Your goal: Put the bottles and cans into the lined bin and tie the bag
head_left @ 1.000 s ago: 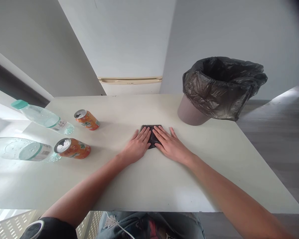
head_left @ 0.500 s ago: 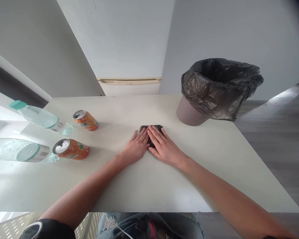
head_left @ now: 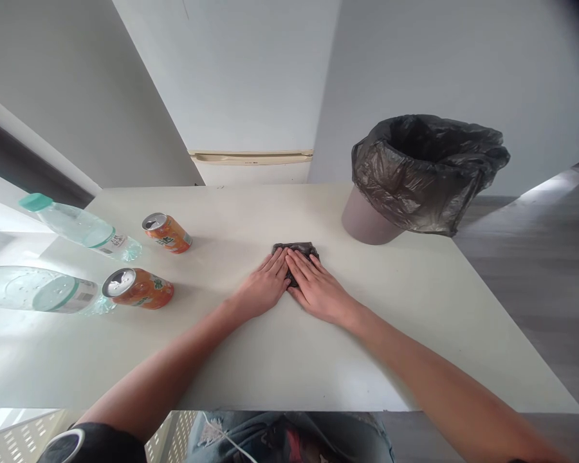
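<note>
A small folded black plastic bag (head_left: 296, 247) lies flat on the white table (head_left: 251, 225) in front of me. My left hand (head_left: 265, 283) rests on its left part, fingers straight and laid flat. My right hand (head_left: 318, 283) lies over its right part, also flat, with the fingertips of both hands meeting near the middle. Most of the bag is hidden beneath the fingers; its far edge and a strip between the hands show. Neither hand is wrapped around anything.
Two orange drink cans (head_left: 167, 233) stand on the left, beside two clear plastic bottles (head_left: 82, 225), one with a green cap. A bin (head_left: 369, 215) lined with a black bag (head_left: 415, 193) stands at the table's back right. Behind the table is a white fridge (head_left: 251, 83).
The bag's far edge looks slightly more rumpled, and the right hand's fingers have shifted a little. Both hands stay flat on the bag. Cans, bottles and bin have not moved.
</note>
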Demonstrator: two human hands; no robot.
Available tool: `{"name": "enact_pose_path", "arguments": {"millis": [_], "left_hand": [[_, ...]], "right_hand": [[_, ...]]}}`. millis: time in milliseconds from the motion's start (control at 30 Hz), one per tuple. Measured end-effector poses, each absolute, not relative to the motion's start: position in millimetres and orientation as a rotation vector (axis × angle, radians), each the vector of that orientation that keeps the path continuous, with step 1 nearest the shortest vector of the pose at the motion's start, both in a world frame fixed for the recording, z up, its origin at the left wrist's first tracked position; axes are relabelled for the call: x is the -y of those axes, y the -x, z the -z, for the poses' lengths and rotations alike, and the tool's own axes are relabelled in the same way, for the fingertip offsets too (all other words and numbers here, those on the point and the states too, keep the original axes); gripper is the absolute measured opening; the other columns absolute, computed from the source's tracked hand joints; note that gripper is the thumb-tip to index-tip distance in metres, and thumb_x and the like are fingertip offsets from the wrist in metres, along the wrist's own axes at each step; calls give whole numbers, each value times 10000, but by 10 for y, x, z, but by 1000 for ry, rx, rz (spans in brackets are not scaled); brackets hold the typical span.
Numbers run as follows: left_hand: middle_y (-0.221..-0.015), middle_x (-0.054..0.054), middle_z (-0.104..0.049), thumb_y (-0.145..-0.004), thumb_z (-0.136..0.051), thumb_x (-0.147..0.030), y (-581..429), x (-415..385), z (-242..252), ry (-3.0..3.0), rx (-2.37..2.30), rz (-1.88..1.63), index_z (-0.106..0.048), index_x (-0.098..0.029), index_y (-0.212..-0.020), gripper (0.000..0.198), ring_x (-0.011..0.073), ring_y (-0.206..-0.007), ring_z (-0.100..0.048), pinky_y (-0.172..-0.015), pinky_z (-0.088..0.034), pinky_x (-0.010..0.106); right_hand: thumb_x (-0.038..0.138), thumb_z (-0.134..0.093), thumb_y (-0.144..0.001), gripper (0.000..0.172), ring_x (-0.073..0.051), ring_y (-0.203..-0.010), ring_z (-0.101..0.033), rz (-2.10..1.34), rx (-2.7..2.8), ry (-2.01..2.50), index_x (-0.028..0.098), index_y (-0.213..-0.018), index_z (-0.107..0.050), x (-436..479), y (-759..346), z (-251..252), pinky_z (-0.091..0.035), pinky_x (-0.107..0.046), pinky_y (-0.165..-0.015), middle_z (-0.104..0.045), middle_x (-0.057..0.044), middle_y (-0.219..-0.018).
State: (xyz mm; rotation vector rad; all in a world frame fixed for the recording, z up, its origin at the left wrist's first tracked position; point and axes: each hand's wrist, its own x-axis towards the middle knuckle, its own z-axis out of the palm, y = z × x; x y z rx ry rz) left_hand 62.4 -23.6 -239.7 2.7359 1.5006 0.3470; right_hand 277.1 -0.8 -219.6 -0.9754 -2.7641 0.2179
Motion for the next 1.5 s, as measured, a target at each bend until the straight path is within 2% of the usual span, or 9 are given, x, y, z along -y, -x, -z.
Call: {"name": "enact_pose_path", "arguments": {"millis": [200,333,567,833,1000,1300,1500], "left_hand": [[-1710,216,-306,-1102,-318,-298,-617,232,2405,-2730,-1498,-339,-223,-57,-1684,637,311,-1624,-221,-1307,-309,516],[-1714,215,-291,-1114,-305,-347,-623,234,2407,-2731,-1504,-366,-186,-67,-1694,655,309,-1621,-235,-1308,-305,508],[-1706,220,-312,-1117,-292,-352,-636,238,2395,-2730,-1519,-346,-229,-50,-1679,641,310,-1621,-236,-1306,-307,505],[-1707,212,-320,-1129,-256,-377,-629,235,2388,-2743,-1516,-333,-270,-43,-1664,632,305,-1622,-230,-1312,-298,498],[-1705,225,-313,-1132,-235,-377,-631,234,2374,-2755,-1524,-275,-326,18,-1627,640,317,-1621,-234,-1317,-292,491],[-1714,205,-306,-1128,-247,-382,-627,237,2399,-2725,-1522,-324,-239,-48,-1678,644,300,-1627,-215,-1320,-292,493],[-1711,212,-309,-1128,-256,-383,-628,233,2399,-2717,-1511,-314,-279,-33,-1660,636,306,-1626,-213,-1320,-288,495]], "right_hand": [[441,-351,-1111,761,-298,-1642,-166,-175,2701,971,158,-1719,8,-69,-2810,2119,-170,-583,-1338,-158,-138,-1763],[479,-335,-1110,758,-305,-1637,-191,-204,2697,1050,141,-1720,-36,-138,-2844,2161,-201,-584,-1330,-163,-159,-1760],[480,-322,-1109,706,-293,-1633,-214,-229,2719,1117,104,-1697,-215,-136,-2828,2198,-193,-552,-1338,-206,-155,-1751],[459,-313,-1111,683,-278,-1630,-228,-223,2712,1120,109,-1694,-236,-131,-2834,2195,-195,-534,-1340,-225,-150,-1745],[454,-315,-1111,673,-272,-1629,-230,-211,2718,1125,99,-1682,-273,-130,-2827,2195,-193,-517,-1343,-222,-142,-1747],[463,-319,-1110,681,-277,-1631,-224,-204,2726,1142,101,-1685,-266,-131,-2828,2211,-198,-533,-1342,-213,-132,-1748],[461,-323,-1110,682,-284,-1629,-228,-219,2723,1133,109,-1690,-252,-135,-2823,2209,-207,-546,-1338,-209,-134,-1748]]}}
